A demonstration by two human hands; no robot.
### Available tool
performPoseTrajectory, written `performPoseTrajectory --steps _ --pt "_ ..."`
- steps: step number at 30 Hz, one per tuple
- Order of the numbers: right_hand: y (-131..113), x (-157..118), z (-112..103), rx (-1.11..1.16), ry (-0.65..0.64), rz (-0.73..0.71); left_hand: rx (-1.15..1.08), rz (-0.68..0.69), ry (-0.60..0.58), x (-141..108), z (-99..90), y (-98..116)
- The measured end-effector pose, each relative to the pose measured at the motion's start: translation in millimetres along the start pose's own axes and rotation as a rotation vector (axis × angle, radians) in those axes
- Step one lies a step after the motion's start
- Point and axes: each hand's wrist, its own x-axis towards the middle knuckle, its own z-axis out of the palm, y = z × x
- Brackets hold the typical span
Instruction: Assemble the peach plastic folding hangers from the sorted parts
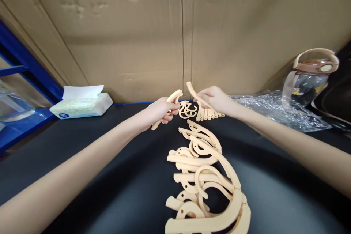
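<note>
My left hand (pixel 160 110) is closed on a beige curved hanger arm (pixel 174 95), whose ends stick out above and below the fingers; whether it is one piece or two I cannot tell. Opposite it, my right hand (pixel 215 98) grips another curved hanger arm (pixel 191 88) that slants up to the left. Both hands are above the far part of the black table. Beneath and between them lie loose hooks (pixel 184 111) and a row of straight beige pieces (pixel 206 114). Closer to me, folding hangers (pixel 214 161) with hooks lie overlapping in a long pile.
A tissue pack (pixel 82 105) lies at the back left, beside a blue metal frame (pixel 27 69). Clear plastic wrap (pixel 263 106) and a drink bottle with a handle (pixel 309 80) are at the right. A cardboard wall (pixel 137 36) closes off the table's far edge.
</note>
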Motion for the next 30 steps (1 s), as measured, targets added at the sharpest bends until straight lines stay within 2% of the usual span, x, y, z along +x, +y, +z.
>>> performPoseTrajectory --steps 4,7,11,15,17,21,23,26,30 --pt "23.8 7.0 -4.2 -0.087 0.084 0.169 0.068 0.011 0.136 1.9 6.2 -6.1" --pt "36.1 7.3 0.6 -0.149 0.09 0.261 0.076 0.027 0.21 3.3 8.4 -7.2" --pt "38.7 8.9 5.5 -0.092 -0.005 0.306 0.086 0.064 0.266 3.7 7.2 -5.2" --pt "30.7 11.0 0.1 0.036 -0.119 0.306 0.057 0.099 0.243 1.6 9.0 -2.4" --pt "23.1 9.0 -2.6 0.112 -0.124 0.246 0.045 0.109 0.236 -0.4 12.1 -1.6" --pt "-0.5 -2.2 -0.8 0.36 -0.113 -0.034 0.04 0.143 0.234 -6.9 21.1 -0.9" --pt "-13.5 -8.5 1.7 0.428 -0.122 -0.13 0.063 0.184 0.206 -11.3 26.2 0.4" --pt "-26.0 -14.5 0.5 0.395 0.001 -0.21 0.148 0.313 0.193 -17.3 31.7 5.4" --pt "-27.2 -15.8 -13.9 0.385 0.137 -0.25 0.246 0.476 0.271 -21.6 30.6 15.4"
